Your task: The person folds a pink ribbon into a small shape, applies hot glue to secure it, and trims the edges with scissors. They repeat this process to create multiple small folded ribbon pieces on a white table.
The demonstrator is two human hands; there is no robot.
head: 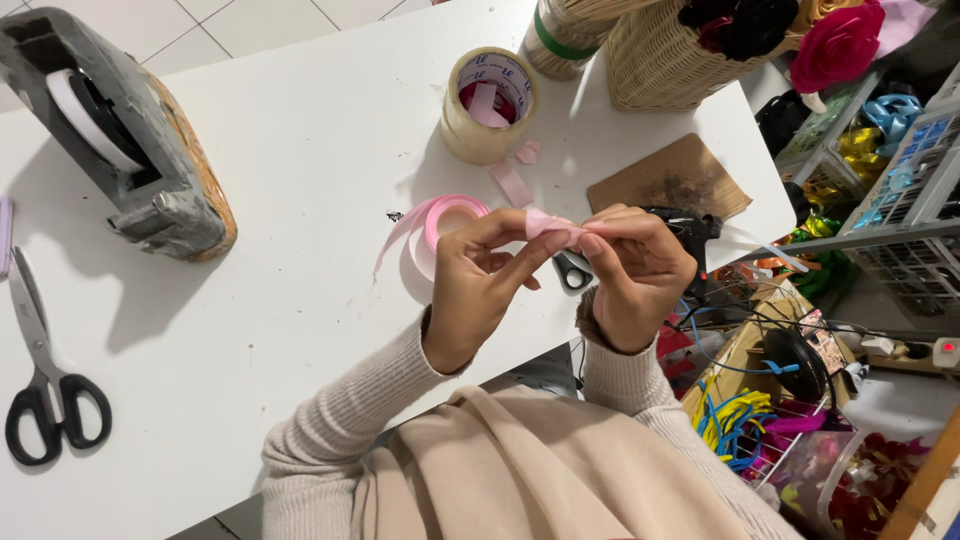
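Over the near edge of a white desk (300, 150), we see two bare hands meet on a small folded piece of pale pink ribbon (552, 226). The left hand (478, 285) pinches one end between thumb and forefinger in a narrow grip, and the right hand (632, 270) closes its fingertips on the other end, so that the ribbon sits held between both, raised just above the desk. Just beyond the left hand lies a pink ribbon roll (445, 225) with a loose tail trailing to the left. Farther off stands a roll of clear packing tape (488, 103) with short pink ribbon scraps (513, 182) beside it. A heavy grey tape dispenser (120, 140) stands at the far left, and black-handled scissors (45, 375) lie at the near left. Behind the right hand we make out a black glue gun (690, 232) near a brown cardboard sheet (668, 176), and a woven wicker basket (665, 62) stands at the far edge.
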